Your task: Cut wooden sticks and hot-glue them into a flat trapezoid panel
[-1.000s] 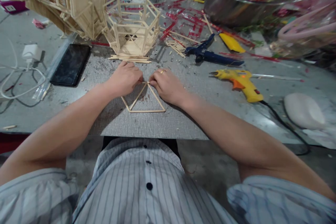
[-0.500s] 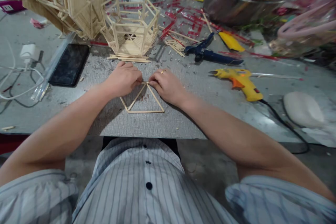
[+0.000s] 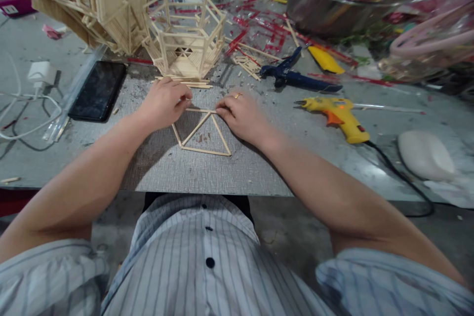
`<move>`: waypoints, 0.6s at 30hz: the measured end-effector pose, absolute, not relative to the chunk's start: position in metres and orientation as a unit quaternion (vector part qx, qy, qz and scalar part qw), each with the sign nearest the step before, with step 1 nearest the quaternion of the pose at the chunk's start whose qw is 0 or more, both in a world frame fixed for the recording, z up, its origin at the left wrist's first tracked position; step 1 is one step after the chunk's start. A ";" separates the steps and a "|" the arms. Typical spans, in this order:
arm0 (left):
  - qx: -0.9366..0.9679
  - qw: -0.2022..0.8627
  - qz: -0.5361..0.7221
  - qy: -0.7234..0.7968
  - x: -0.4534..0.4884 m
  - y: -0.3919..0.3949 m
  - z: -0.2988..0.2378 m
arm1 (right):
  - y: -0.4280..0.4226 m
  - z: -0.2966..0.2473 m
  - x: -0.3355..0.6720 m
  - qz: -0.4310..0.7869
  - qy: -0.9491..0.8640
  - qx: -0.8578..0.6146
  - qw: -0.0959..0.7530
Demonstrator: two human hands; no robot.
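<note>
A flat frame of thin wooden sticks [image 3: 206, 151] lies on the grey table, its sticks forming a triangle with a further side at the left. My left hand [image 3: 165, 102] is closed, thumb and fingers pinching the frame's far left corner. At the far right corner my right hand [image 3: 240, 116], with a ring on one finger, grips the same frame between thumb and fingertips. The fingers cover both of those corners. Just beyond my left hand lies a small pile of loose sticks [image 3: 200, 84], in front of a six-sided stick basket [image 3: 185, 65].
A larger stick structure [image 3: 122, 15] stands back left, beside a black phone [image 3: 98, 91] and white charger [image 3: 42, 75]. To the right lie dark blue pliers [image 3: 296, 79] and a yellow glue gun [image 3: 342, 113] with its cord. A metal pot [image 3: 314, 10] stands behind.
The frame has turned slightly clockwise, and its far side now shows between my hands. My left hand has shifted left and away from me; my right hand has moved slightly right.
</note>
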State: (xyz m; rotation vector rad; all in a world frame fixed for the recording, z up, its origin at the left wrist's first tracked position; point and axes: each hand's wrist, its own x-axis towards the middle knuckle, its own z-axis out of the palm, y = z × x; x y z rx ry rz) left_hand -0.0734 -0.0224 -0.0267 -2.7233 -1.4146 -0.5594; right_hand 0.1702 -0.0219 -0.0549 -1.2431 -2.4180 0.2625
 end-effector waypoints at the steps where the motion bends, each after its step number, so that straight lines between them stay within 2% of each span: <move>1: -0.873 0.009 -0.175 -0.455 -0.072 -0.024 -0.025 | -0.022 -0.055 0.172 0.093 -0.867 -0.444 0.204; 7: -0.883 0.001 -0.117 -0.454 -0.055 -0.042 -0.012 | -0.032 -0.040 0.179 0.090 -0.869 -0.451 0.183; 14: -0.898 0.010 -0.106 -0.428 -0.046 -0.049 -0.019 | -0.048 -0.028 0.175 0.095 -0.876 -0.462 0.103; 18: -0.899 0.021 -0.083 -0.429 -0.042 -0.050 -0.019 | -0.052 -0.028 0.169 0.105 -0.864 -0.481 0.104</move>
